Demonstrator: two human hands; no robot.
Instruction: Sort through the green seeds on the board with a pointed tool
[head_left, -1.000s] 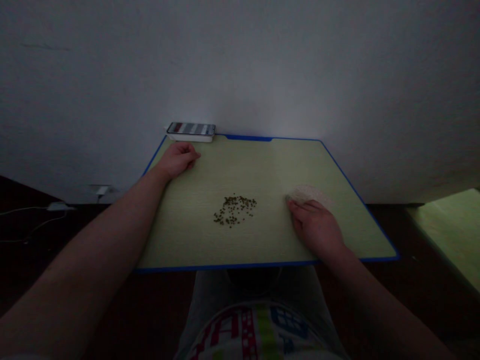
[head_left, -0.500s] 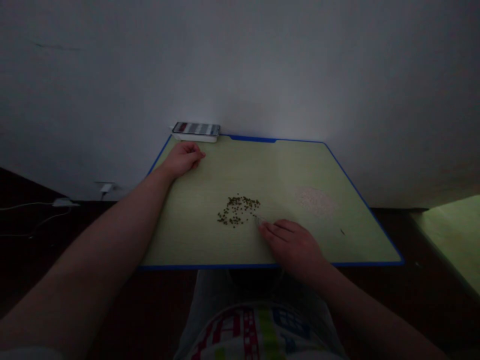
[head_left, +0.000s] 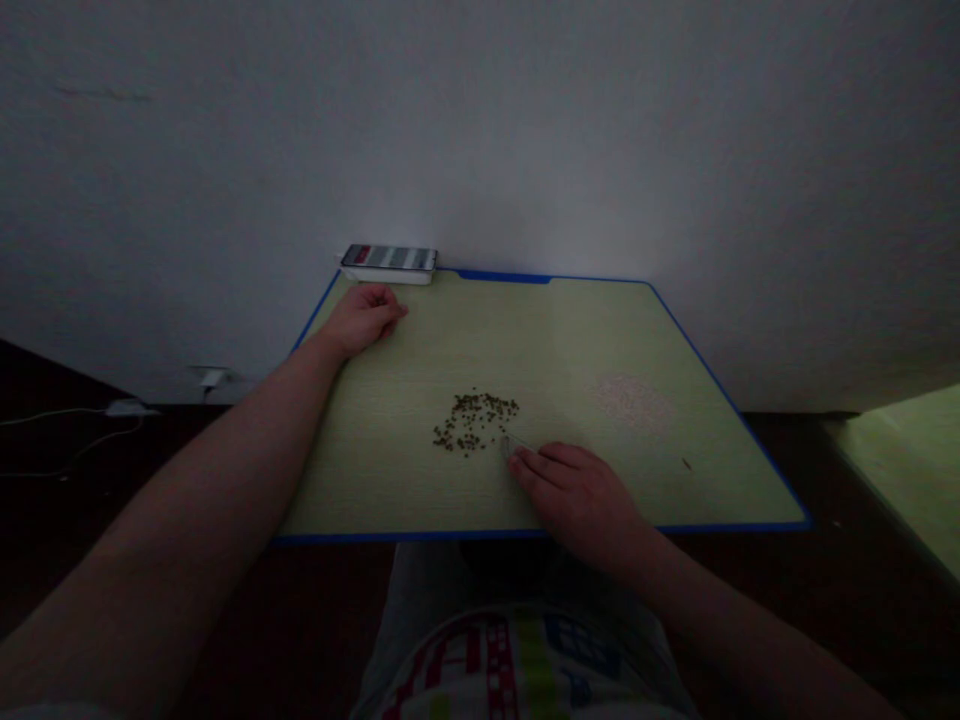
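Pinched in my right hand is a pair of thin metal tweezers. Their tips reach the right edge of a scattered patch of small dark beans or seeds on the pale tabletop. Whether a seed sits between the tips is too small to tell. My left hand rests at the table's far left with its fingers curled in, and no object shows in it. To the right lies a spread of tiny pale grains.
A white box with a phone-like flat panel on top stands at the back left, just beyond my left hand. A small brown sliver lies at the right. The table has a blue rim and stands against a wall.
My right hand and the tweezers have shifted slightly left, toward the dark seeds. The left hand stays resting in the same place on the table.
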